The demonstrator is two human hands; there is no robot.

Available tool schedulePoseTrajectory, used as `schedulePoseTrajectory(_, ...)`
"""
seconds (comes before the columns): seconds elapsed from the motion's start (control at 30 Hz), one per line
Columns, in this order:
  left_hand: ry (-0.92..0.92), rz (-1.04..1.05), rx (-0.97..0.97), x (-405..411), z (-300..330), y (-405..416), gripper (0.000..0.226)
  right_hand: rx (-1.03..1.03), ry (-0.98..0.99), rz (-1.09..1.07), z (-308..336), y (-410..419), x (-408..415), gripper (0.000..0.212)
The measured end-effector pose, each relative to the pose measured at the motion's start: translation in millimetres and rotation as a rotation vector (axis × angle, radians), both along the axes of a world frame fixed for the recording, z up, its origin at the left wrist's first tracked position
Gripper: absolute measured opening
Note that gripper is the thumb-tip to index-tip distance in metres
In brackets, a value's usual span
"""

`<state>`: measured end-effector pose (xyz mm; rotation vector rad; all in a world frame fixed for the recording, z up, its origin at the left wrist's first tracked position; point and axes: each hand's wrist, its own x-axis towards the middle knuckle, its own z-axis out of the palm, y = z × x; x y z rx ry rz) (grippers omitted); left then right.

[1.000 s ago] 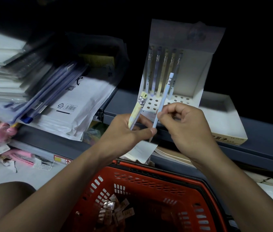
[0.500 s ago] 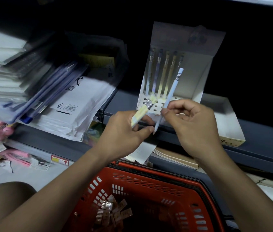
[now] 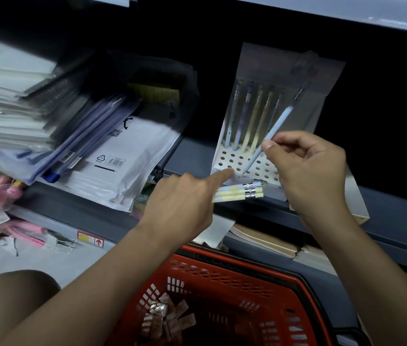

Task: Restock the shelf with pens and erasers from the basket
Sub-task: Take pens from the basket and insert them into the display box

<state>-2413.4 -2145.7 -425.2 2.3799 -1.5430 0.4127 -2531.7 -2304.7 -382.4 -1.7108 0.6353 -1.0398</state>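
The right hand (image 3: 307, 166) pinched a blue pen (image 3: 267, 141), tip just above the holed display box (image 3: 255, 168). The left hand (image 3: 185, 196) clutched yellow pens (image 3: 237, 193) below the box, forefinger steadying its front. A tilted tip might miss its hole and slip.

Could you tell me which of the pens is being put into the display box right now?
The pale blue pen pinched in the right hand, tip down over the holes; the others already stand upright.

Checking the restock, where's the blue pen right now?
The blue pen is pinched in the right hand, tip down over the perforated display box on the shelf.
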Motion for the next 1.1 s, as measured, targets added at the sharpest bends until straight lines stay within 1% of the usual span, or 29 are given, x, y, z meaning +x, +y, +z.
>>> schedulePoseTrajectory(0.13, 0.019, 0.03, -0.003, -1, 5, 0, 0.071, 0.005, -0.034, -0.023, 3, -3, 17, 0.005)
schedulePoseTrajectory(0.3, 0.029, 0.039, -0.003, -2, 5, -1, 0.067, -0.003, -0.011, -0.033, 4, -1, 37, 0.004)
schedulePoseTrajectory(0.5, 0.053, 0.035, -0.009, -2, 7, -2, 0.061, -0.04, 0.084, -0.073, 4, -5, 50, 0.007)
schedulePoseTrajectory(0.63, 0.048, 0.039, -0.017, -1, 7, -3, 0.061, -0.072, 0.157, -0.11, 1, -9, 55, 0.007)
schedulePoseTrajectory(0.83, 0.049, 0.033, -0.03, -1, 8, -3, 0.06, -0.109, 0.238, -0.112, 5, -15, 60, 0.018)
schedulePoseTrajectory(1.1, 0.04, 0.032, -0.026, -2, 8, -2, 0.058, -0.132, 0.315, -0.078, 1, -15, 63, 0.008)
